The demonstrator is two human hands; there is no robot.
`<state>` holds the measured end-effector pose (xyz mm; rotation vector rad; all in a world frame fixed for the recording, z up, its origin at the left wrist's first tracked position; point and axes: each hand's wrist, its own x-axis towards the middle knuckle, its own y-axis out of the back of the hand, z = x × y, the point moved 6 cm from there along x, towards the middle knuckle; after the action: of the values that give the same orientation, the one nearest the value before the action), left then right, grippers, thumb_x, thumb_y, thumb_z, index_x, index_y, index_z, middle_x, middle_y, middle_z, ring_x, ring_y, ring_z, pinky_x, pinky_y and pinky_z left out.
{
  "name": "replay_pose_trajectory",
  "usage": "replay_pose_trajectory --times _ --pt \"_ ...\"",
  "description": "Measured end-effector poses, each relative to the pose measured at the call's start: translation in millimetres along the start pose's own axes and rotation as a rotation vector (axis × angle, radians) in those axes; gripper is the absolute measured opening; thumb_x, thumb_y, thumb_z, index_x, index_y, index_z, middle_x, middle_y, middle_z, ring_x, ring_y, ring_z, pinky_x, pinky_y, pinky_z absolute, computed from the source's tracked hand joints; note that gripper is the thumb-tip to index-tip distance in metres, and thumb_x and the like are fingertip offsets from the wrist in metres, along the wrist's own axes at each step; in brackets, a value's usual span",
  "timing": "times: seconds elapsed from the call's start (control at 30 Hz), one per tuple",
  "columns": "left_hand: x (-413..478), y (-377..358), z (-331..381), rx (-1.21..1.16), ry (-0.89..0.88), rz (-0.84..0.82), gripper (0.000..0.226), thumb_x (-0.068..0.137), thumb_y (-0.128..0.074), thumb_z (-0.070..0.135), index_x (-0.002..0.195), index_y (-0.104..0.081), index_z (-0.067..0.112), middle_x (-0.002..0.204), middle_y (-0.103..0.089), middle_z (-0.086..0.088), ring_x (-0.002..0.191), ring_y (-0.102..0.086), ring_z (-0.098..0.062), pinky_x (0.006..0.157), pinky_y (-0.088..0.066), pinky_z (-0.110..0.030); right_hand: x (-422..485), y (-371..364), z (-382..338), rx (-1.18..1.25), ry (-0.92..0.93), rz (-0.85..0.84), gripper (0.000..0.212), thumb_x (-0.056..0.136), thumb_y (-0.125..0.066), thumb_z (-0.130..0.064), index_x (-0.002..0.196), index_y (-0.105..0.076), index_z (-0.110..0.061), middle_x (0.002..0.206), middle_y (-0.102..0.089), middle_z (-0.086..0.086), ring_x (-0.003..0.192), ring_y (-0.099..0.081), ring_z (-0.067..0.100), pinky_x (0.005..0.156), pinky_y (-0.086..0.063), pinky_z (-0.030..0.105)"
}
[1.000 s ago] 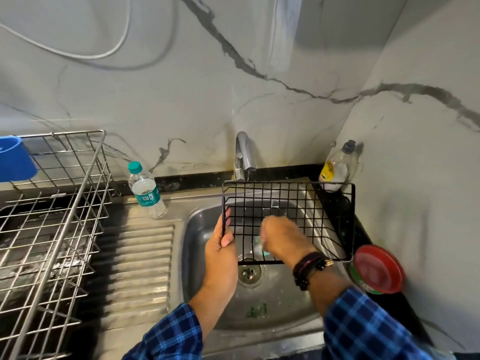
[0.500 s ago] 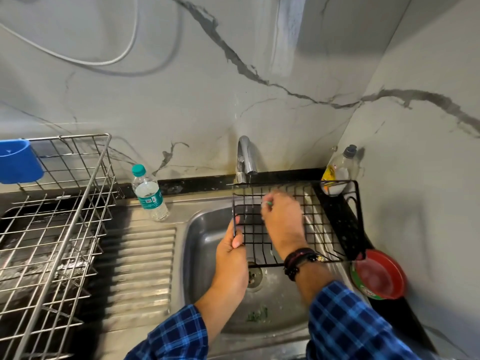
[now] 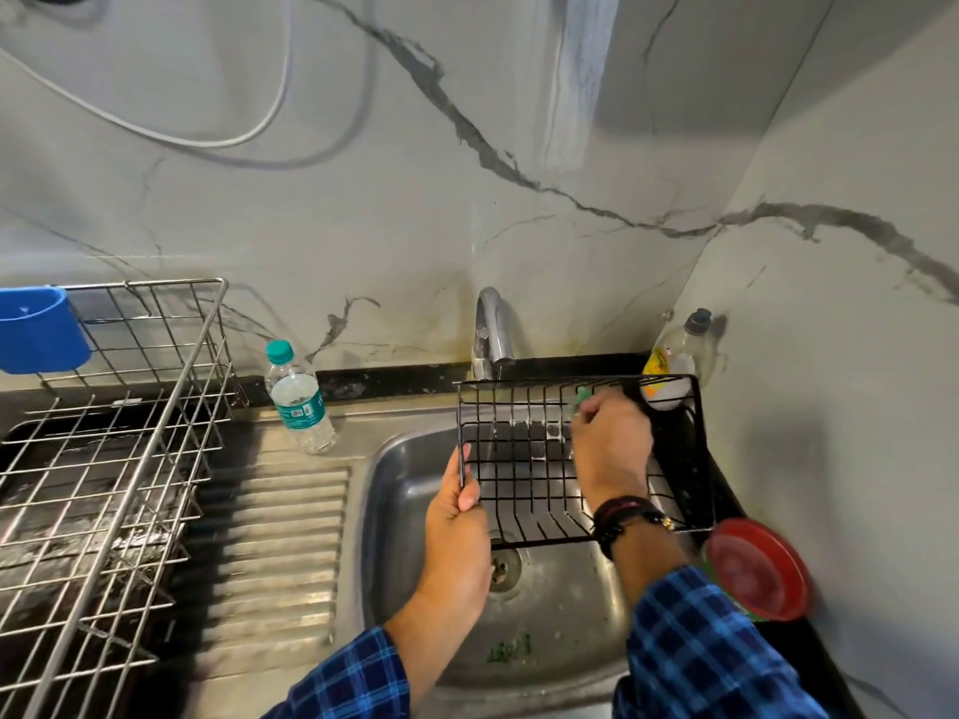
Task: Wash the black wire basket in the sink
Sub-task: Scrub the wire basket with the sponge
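Observation:
The black wire basket (image 3: 524, 459) is held above the steel sink (image 3: 399, 511), just under the tap (image 3: 493, 329). My left hand (image 3: 459, 521) grips the basket's left edge. My right hand (image 3: 610, 448) is inside the basket, closed on a small green scrubber (image 3: 582, 395) that it presses against the far wall's wires. White suds cling to some wires near that hand. The scrubber is mostly hidden by my fingers.
A steel dish rack (image 3: 104, 459) with a blue cup holder (image 3: 39, 329) stands at the left. A water bottle (image 3: 300, 399) stands on the ribbed drainboard (image 3: 275, 547). A soap bottle (image 3: 674, 355) sits in the back right corner, a red lid (image 3: 757, 568) on the right counter.
My right hand has moved with the scrubber from the basket's bottom up and to the right along the far wall. The basket has tilted and shifted slightly right.

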<state>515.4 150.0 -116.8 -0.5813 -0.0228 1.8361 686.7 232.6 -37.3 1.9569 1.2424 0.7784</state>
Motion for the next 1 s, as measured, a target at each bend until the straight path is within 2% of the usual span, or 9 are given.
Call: replay_pose_trajectory --times 0.17,0.3,0.43,0.5,0.57,0.67,0.77,0.83,1.0 --pt "6 -2 -3 0.003 0.023 -0.011 0.064 0.088 -0.034 -0.017 0.133 -0.06 0.019 0.149 -0.029 -0.034 0.145 -0.021 -0.046 0.122 -0.02 -0.051 -33 -49 -46 0.05 0.242 -0.331 0.005 0.093 -0.065 -0.019 0.096 -0.066 -0.023 0.094 -0.061 -0.011 0.088 -0.061 0.002 0.077 -0.052 0.015" --pt "11 11 4 -0.035 -0.003 0.062 0.061 0.091 -0.037 -0.015 0.143 -0.051 0.014 0.152 -0.048 -0.007 0.144 -0.036 -0.015 0.122 -0.02 -0.043 -45 -60 -32 -0.154 0.323 -0.665 0.005 0.092 -0.066 -0.019 0.089 -0.065 -0.023 0.094 -0.066 -0.006 0.094 -0.064 0.01 0.093 -0.053 0.031" --pt "10 14 15 -0.129 -0.024 0.079 0.056 0.082 -0.032 -0.025 0.084 -0.072 0.015 0.142 -0.056 0.002 0.139 -0.036 -0.011 0.121 -0.014 -0.041 -25 -31 -32 -0.068 0.35 -0.43 0.014 0.094 -0.064 -0.02 0.108 -0.061 -0.022 0.104 -0.065 -0.005 0.096 -0.065 0.01 0.087 -0.057 0.029" --pt "7 9 18 -0.127 -0.042 0.055 0.048 0.082 -0.031 -0.025 0.106 -0.065 -0.003 0.136 -0.06 0.005 0.137 -0.039 -0.008 0.12 -0.016 -0.039 -19 -23 -52 0.053 0.395 -0.275 0.022 0.094 -0.065 -0.019 0.116 -0.062 -0.019 0.109 -0.064 -0.004 0.097 -0.064 0.007 0.088 -0.057 0.027" --pt "3 1 20 -0.078 -0.064 -0.003 0.055 0.084 -0.032 -0.024 0.126 -0.06 -0.001 0.119 -0.068 0.007 0.126 -0.051 -0.005 0.12 -0.025 -0.038 -24 -30 -68 0.047 0.449 -0.263 0.018 0.094 -0.065 -0.015 0.111 -0.066 -0.018 0.112 -0.059 -0.003 0.098 -0.061 0.008 0.093 -0.053 0.023" --pt "-2 -5 18 -0.067 -0.044 -0.064 0.059 0.083 -0.032 -0.023 0.101 -0.072 0.016 0.089 -0.071 0.005 0.111 -0.061 -0.011 0.118 -0.031 -0.043 -35 -39 -69 -0.038 0.505 -0.352 0.013 0.092 -0.065 -0.011 0.101 -0.066 -0.019 0.106 -0.053 -0.008 0.094 -0.056 0.005 0.093 -0.051 0.022" --pt "5 2 17 -0.114 -0.033 -0.037 0.06 0.084 -0.035 -0.021 0.126 -0.064 0.01 0.12 -0.07 -0.007 0.126 -0.056 -0.019 0.119 -0.028 -0.053 -49 -45 -52 -0.129 0.516 -0.576 0.01 0.093 -0.064 -0.014 0.099 -0.065 -0.023 0.105 -0.06 -0.008 0.097 -0.058 0.006 0.096 -0.052 0.027" --pt "7 2 17 -0.132 -0.019 -0.017 0.06 0.084 -0.034 -0.023 0.138 -0.047 -0.003 0.118 -0.069 -0.001 0.125 -0.055 -0.014 0.12 -0.026 -0.052 -53 -46 -45 -0.276 0.531 -0.67 0.008 0.093 -0.065 -0.015 0.098 -0.068 -0.02 0.106 -0.065 -0.001 0.1 -0.062 0.012 0.095 -0.053 0.032" --pt "5 -1 29 -0.142 -0.055 -0.013 0.065 0.085 -0.029 -0.028 0.139 -0.052 0.0 0.07 -0.065 0.019 0.113 -0.058 0.002 0.118 -0.023 -0.033 -17 -8 -34 -0.445 0.469 -0.392 0.006 0.093 -0.067 -0.021 0.096 -0.065 -0.016 0.091 -0.061 -0.001 0.09 -0.063 0.018 0.071 -0.046 0.024"
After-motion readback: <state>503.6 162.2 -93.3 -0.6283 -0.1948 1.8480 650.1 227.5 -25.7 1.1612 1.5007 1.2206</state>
